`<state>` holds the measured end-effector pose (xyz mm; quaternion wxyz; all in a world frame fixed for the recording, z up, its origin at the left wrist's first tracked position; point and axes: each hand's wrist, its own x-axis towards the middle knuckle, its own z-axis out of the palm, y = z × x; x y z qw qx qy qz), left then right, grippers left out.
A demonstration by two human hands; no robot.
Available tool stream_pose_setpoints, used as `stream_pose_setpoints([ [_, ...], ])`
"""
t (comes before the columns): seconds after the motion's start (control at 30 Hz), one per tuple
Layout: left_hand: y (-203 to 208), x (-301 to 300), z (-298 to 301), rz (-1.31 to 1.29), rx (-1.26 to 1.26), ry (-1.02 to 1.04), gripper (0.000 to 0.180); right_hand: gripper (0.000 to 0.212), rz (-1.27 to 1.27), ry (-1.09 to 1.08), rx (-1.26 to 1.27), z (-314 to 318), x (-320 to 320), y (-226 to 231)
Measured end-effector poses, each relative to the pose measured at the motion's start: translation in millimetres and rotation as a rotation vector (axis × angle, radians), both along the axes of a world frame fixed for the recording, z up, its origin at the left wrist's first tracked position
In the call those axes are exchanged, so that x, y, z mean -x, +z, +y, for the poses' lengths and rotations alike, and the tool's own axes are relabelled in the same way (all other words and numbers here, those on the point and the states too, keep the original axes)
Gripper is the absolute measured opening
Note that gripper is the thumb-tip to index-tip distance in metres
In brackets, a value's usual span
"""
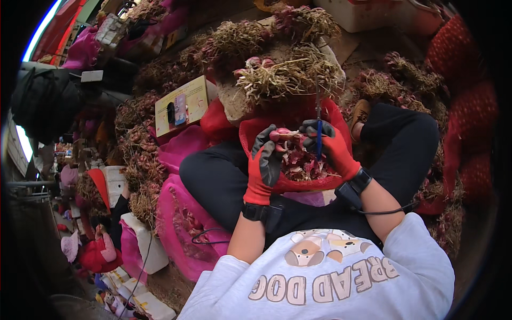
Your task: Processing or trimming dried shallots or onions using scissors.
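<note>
My left hand, in a red glove with a dark grey palm, is closed around pink-purple bulbs that look like garlic. Gloved the same way, my right hand grips a blue-handled cutting tool; its long narrow blade points away from me. The right fingertips are close to the bulbs, and whether they touch them is hard to see. Under both hands, between my crossed legs, an open red mesh bag holds loose purple bulbs and skins. Just beyond it, a bundle of bulbs with dry stems lies on a pale block.
More dried bundles lie at the back and along the left. A yellowish box lid carries a phone. Pink mesh bags sit by my left leg, red mesh sacks at far right. A person in red is at far left.
</note>
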<state>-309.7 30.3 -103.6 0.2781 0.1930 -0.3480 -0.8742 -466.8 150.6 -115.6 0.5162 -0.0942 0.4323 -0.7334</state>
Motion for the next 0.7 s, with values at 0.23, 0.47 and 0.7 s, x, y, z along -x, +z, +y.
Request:
stream_pose_setpoints([
  [0.23, 128.2, -162.4, -66.2, 0.044, 0.235, 0.389, 0.040, 0.036, 0.240, 0.039, -0.071, 22.2, 12.1, -12.8],
  [0.47, 133.5, -285.6, -22.7, -1.313, 0.823, 1.003, 0.032, 0.030, 0.240, 0.171, -0.098, 13.5, -6.7, -9.6],
  [0.7, 38.2, -289.2, -6.7, -1.724, 0.862, -0.131, 0.040, 0.026, 0.322, 0.158, -0.136, 20.4, -4.8, -2.9],
])
